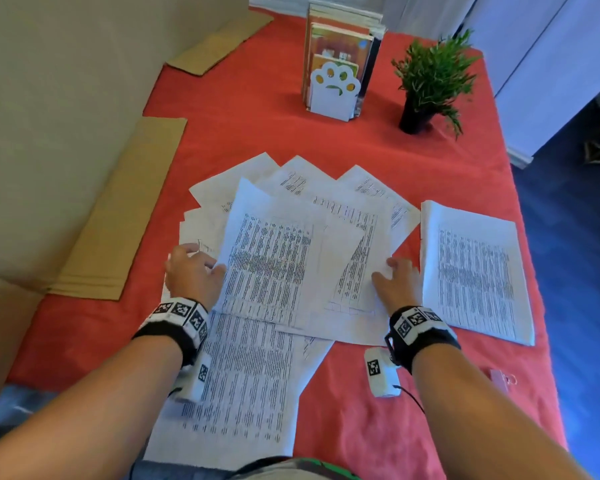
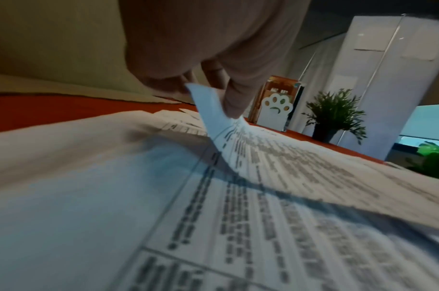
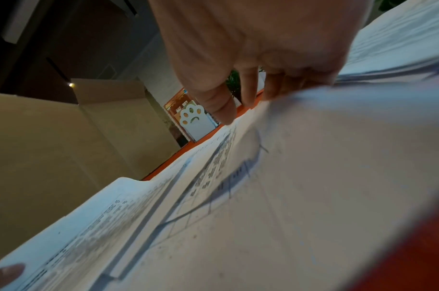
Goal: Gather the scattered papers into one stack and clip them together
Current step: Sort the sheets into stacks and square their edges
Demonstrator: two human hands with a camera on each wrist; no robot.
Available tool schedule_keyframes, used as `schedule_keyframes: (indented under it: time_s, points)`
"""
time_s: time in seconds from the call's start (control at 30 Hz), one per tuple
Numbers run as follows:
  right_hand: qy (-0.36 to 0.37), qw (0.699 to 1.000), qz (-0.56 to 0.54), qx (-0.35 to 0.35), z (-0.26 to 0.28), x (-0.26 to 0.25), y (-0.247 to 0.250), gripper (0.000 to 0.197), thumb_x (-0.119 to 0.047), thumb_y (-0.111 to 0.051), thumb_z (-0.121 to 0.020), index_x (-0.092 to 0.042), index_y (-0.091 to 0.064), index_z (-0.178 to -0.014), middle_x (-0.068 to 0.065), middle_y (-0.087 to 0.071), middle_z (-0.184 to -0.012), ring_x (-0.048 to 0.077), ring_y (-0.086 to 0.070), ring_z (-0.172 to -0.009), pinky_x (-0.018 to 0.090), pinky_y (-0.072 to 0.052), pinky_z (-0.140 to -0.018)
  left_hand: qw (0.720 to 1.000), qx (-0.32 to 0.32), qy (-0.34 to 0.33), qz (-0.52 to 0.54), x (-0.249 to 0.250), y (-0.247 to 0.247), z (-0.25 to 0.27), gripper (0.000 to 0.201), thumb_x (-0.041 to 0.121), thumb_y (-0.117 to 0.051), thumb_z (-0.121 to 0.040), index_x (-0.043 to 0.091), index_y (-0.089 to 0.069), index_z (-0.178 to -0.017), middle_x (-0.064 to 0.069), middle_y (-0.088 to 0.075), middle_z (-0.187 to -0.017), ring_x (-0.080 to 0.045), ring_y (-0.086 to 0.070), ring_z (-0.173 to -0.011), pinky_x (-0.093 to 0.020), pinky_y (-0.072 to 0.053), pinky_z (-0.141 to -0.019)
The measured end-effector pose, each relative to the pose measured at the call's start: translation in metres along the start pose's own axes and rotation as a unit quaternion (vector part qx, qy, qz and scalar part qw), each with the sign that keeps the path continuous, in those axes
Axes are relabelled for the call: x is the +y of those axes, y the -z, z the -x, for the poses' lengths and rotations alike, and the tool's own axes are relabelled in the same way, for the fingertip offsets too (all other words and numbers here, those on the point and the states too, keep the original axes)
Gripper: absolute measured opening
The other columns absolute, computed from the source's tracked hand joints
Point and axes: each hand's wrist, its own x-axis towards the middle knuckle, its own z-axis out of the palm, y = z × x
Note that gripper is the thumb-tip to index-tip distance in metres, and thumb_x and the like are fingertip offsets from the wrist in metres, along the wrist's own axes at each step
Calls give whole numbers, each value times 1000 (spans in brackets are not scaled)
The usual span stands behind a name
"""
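The head view is bright and evenly lit, colours saturated, its edges bowed by the wide lens. Both wrist views are dimmer and grainy; the printed white paper sheets [image 2: 263, 246] nearest the lens blur, and one lifted corner casts a soft shadow.
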Motion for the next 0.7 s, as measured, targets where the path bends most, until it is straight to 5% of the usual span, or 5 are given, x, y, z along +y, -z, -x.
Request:
schedule_keyframes:
  time_s: [0.1, 0.23, 0.33, 0.5, 0.7]
  points:
    - [-38, 998, -54, -6, 3, -11, 0, 66, -13, -55, -85, -15, -23, -142, 3, -50, -122, 24, -54, -102, 32, -40, -85, 999, -34, -5, 7, 7, -5, 4, 32, 9, -66, -78, 10, -50, -50, -9, -53, -66, -30, -55, -65, -27, -41, -61]
    - [-53, 998, 12, -26, -7, -13, 0, 34, -7, -49, -86, -1, -50, -119, 15, -60, -106, 32, -59, -98, 29, -41, -77, 996, -75, 34, -28, 4, -16, 10, 26, 9, -67, -76, 9, -51, -55, -13, -55, -79, -19, -48, -54, -24, -38, -56]
    - [-19, 999, 17, 33, -15, -12, 15, 24, -2, -46, -88, 2, -59, -107, 16, -58, -94, 30, -57, -90, 26, -35, -72, 995, -86, 24, -50, 0, -18, 11, 24, -3, -58, -78, 6, -48, -58, -11, -51, -70, -22, -45, -59, -25, -34, -53]
    - [16, 993, 18, 112, -25, -15, 50, 25, 6, -41, -85, 1, -59, -102, 17, -55, -84, 33, -55, -81, 29, -34, -66, 996, -53, 68, 5, -8, -5, 7, 35, -8, -43, -83, 7, -50, -114, -18, -60, -92, -32, -56, -79, -33, -43, -66]
    - [27, 985, -27, 167, -31, -23, 87, 38, 11, -34, -84, -4, -54, -113, 13, -52, -85, 28, -48, -73, 26, -29, -50, 994, 10, 99, 41, -14, 26, 3, 30, -8, -40, -85, 10, -53, -105, -13, -57, -87, -30, -55, -74, -33, -42, -62]
